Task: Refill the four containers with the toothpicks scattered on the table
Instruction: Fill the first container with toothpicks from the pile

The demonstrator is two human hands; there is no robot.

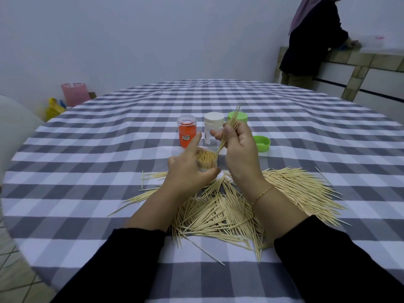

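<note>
My left hand point(188, 169) grips a clear container point(207, 161) that stands upright and is packed with toothpicks. My right hand point(238, 149) pinches a bundle of toothpicks point(230, 127), tilted, with its lower end at the container's mouth. Behind stand an orange container point(187, 131) with a clear lid, a white-lidded container point(213, 127) and a green-lidded container point(241, 117), partly hidden by my right hand. A loose green lid point(262, 143) lies to the right. A wide pile of scattered toothpicks point(229, 206) covers the cloth under my wrists.
The round table has a grey and white checked cloth point(109, 171). A person point(310, 40) stands at a tiled counter point(360, 60) at the back right. Pink point(75, 94) and yellow point(53, 109) bags sit on the floor at the back left.
</note>
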